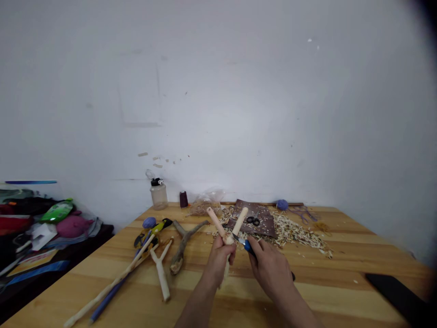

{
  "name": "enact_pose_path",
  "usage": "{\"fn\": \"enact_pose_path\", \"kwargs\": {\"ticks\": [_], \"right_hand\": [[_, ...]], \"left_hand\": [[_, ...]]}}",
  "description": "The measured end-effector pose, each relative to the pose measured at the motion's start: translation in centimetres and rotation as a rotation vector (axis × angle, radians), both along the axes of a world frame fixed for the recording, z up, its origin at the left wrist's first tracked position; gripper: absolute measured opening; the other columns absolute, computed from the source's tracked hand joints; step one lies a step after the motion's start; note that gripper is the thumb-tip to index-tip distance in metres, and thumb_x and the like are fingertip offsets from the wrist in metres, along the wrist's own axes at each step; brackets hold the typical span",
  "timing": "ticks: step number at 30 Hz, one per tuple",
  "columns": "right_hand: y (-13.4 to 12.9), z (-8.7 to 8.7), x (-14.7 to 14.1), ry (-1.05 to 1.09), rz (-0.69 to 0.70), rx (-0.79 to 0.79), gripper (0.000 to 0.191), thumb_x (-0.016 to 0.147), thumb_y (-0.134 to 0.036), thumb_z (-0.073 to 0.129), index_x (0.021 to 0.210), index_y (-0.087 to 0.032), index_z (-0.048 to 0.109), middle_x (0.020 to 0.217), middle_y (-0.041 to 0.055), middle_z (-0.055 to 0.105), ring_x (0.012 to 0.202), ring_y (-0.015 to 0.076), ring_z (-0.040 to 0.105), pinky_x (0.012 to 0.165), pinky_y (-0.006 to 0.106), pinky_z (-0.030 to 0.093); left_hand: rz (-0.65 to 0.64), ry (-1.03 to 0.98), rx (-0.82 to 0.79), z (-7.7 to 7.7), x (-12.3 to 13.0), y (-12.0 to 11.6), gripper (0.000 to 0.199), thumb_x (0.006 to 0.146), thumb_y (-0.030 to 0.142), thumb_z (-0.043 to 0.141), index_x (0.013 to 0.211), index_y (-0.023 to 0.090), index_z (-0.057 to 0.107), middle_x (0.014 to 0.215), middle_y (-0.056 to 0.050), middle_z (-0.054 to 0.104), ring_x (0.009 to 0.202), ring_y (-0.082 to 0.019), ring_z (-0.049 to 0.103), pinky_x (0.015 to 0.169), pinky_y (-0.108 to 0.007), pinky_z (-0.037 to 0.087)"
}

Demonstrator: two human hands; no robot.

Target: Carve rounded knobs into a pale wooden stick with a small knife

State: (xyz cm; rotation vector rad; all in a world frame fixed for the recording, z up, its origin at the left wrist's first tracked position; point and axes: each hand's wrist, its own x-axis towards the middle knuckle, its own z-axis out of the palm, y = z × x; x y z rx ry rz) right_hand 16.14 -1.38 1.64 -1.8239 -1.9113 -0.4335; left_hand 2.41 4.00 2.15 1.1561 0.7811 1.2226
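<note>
My left hand is wrapped round a peeled Y-shaped wooden fork, just below where its two prongs split. The prongs point up and away, and the lower stem shows beneath my fingers. In my right hand is a blue-handled knife, its blade touching or very close to the wood at the crotch. Part of the handle is hidden by my fingers. Beyond my hands lie a brown sheet, black scissors on it, and a heap of wood shavings.
On the left lie another peeled fork, a bark-covered branch, a long peeled stick and a yellow-black tool. Along the back stand a bottle and a thread spool. A black flat object lies right.
</note>
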Motion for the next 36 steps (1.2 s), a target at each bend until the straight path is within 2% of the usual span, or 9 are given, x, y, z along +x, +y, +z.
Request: {"fn": "enact_pose_path", "kwargs": {"ticks": [5, 10, 19, 27, 33, 36], "right_hand": [[-0.1, 0.4, -0.1, -0.008, -0.019, -0.02, 0.035, 0.081, -0.019, 0.049, 0.116, -0.025, 0.052, 0.09, 0.0059, 0.061, 0.083, 0.0206, 0.055, 0.067, 0.028, 0.035], [-0.3, 0.4, -0.1, -0.024, 0.004, -0.005, 0.033, 0.079, -0.017, 0.052, 0.11, -0.028, 0.054, 0.086, 0.002, 0.06, 0.081, 0.0188, 0.055, 0.065, 0.027, 0.033], [-0.1, 0.1, 0.0, -0.033, -0.022, 0.017, 0.037, 0.081, -0.019, 0.051, 0.117, -0.026, 0.051, 0.089, 0.0037, 0.061, 0.082, 0.0184, 0.056, 0.067, 0.026, 0.034], [-0.2, 0.5, -0.2, -0.039, -0.033, -0.054, 0.036, 0.081, -0.017, 0.05, 0.116, -0.028, 0.051, 0.087, 0.0031, 0.062, 0.083, 0.0193, 0.058, 0.064, 0.026, 0.035], [0.1, 0.4, -0.7, -0.075, -0.116, -0.191, 0.029, 0.085, -0.013, 0.042, 0.108, -0.026, 0.052, 0.083, 0.004, 0.063, 0.068, 0.0176, 0.062, 0.052, 0.024, 0.031], [0.2, 0.4, -1.0, -0.072, -0.141, -0.212, 0.026, 0.085, -0.012, 0.04, 0.103, -0.024, 0.054, 0.082, 0.0046, 0.064, 0.069, 0.0174, 0.063, 0.052, 0.023, 0.032]], "left_hand": [[0.035, -0.034, -0.039, -0.2, -0.1, 0.0, 0.017, 0.056, 0.02, 0.054, 0.07, 0.018, 0.044, 0.046, 0.008, 0.042, 0.037, -0.006, 0.036, 0.037, -0.019, 0.028], [0.017, -0.08, -0.082, -0.2, -0.2, 0.1, 0.018, 0.054, 0.019, 0.053, 0.069, 0.019, 0.043, 0.043, 0.008, 0.043, 0.034, -0.006, 0.035, 0.035, -0.019, 0.025], [0.009, -0.085, -0.14, -0.4, -0.1, 0.1, 0.015, 0.053, 0.019, 0.052, 0.066, 0.019, 0.044, 0.043, 0.006, 0.046, 0.033, -0.006, 0.035, 0.034, -0.02, 0.024], [-0.018, -0.08, -0.154, -0.3, 0.0, -0.1, 0.018, 0.053, 0.017, 0.051, 0.068, 0.019, 0.043, 0.044, 0.006, 0.046, 0.034, -0.007, 0.036, 0.034, -0.02, 0.023], [-0.016, -0.018, -0.172, -0.3, 0.0, -0.1, 0.021, 0.05, 0.016, 0.048, 0.069, 0.02, 0.041, 0.042, 0.009, 0.038, 0.033, -0.006, 0.03, 0.033, -0.018, 0.021], [0.015, 0.057, -0.171, -0.3, 0.1, 0.0, 0.022, 0.048, 0.016, 0.046, 0.068, 0.021, 0.038, 0.041, 0.01, 0.036, 0.032, -0.005, 0.028, 0.033, -0.018, 0.02]]}}
